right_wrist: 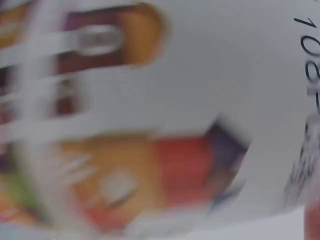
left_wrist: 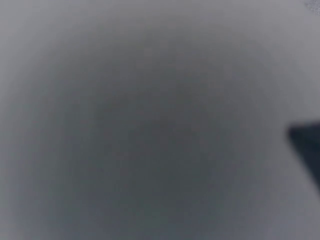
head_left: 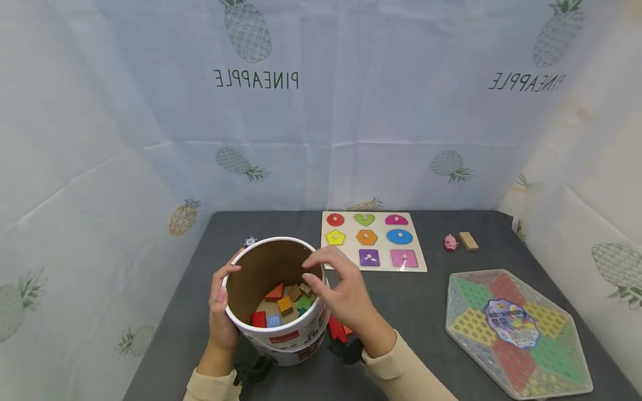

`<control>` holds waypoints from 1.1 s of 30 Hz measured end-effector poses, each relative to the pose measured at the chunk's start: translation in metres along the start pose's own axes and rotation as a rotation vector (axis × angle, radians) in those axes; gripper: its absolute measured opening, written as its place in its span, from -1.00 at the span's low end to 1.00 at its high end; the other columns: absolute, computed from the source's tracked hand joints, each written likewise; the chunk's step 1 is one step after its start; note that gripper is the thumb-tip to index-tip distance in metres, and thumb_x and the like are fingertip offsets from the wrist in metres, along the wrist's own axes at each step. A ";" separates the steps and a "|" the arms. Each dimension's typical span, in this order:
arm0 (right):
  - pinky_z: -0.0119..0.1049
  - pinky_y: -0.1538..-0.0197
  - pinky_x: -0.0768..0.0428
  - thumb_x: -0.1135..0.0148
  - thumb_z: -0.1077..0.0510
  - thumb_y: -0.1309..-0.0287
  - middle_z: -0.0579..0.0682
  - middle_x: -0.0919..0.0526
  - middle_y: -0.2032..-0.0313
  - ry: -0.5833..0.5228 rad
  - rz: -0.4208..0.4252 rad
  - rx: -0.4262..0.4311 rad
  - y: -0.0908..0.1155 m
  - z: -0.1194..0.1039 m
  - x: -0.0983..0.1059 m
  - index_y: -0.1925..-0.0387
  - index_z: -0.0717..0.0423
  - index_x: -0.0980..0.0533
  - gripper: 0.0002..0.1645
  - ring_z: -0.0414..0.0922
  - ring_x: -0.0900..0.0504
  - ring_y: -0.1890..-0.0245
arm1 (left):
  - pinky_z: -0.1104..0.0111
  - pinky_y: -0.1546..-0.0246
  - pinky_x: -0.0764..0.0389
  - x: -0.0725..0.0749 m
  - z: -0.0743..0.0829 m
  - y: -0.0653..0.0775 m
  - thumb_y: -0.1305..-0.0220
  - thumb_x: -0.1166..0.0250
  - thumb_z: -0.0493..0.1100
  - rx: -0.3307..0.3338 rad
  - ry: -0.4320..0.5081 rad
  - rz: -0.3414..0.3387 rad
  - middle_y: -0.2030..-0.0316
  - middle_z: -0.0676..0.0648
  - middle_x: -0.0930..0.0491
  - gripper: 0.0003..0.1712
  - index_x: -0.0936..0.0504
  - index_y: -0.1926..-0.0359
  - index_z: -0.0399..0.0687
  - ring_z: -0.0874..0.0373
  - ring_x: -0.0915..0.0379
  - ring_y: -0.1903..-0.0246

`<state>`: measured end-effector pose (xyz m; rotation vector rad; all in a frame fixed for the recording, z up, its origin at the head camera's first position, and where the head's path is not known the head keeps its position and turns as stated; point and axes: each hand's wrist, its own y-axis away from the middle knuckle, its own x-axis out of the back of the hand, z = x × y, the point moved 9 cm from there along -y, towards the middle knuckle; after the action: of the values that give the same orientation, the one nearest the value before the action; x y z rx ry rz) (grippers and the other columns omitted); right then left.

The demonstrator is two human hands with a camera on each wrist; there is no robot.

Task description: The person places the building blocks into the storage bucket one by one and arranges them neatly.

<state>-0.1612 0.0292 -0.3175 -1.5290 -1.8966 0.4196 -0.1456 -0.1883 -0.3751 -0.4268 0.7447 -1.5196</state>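
Note:
A round white printed tub (head_left: 288, 337) with a brown inside leans toward me and holds several coloured and plain wooden blocks (head_left: 285, 305). At its left side my left hand (head_left: 223, 309) grips the wall, with fingertips at the rim. My right hand (head_left: 346, 289) is at the right rim, its bent fingers and thumb apart over the opening with nothing between them. In the right wrist view the tub's printed wall (right_wrist: 270, 90) is close and blurred. The left wrist view is a grey blur with a dark corner at the right.
Behind the tub lies a shape puzzle board (head_left: 378, 242), with a round chip (head_left: 249, 241) at the left. Red pieces (head_left: 338, 329) show beside the right wrist. A pink pig figure (head_left: 450, 242), a plain wooden block (head_left: 468, 241) and a hexagonal game box (head_left: 519, 334) are at the right.

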 end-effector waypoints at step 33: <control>-0.31 0.13 -0.57 -0.38 0.12 -0.08 -0.17 -0.44 0.11 0.271 -0.150 -0.293 0.026 0.030 0.052 -0.11 -0.12 -0.47 -0.47 -0.19 -0.44 0.13 | 0.15 -0.22 -0.24 -0.001 -0.001 -0.004 -0.29 0.38 -0.21 -0.030 0.081 0.011 -0.33 -0.46 -0.05 -0.47 -0.18 -0.14 -0.51 -0.25 0.02 -0.30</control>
<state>-0.1666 0.0906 -0.3404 -1.5218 -1.8975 -0.1341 -0.1496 -0.1875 -0.3732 -0.3847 0.8327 -1.5243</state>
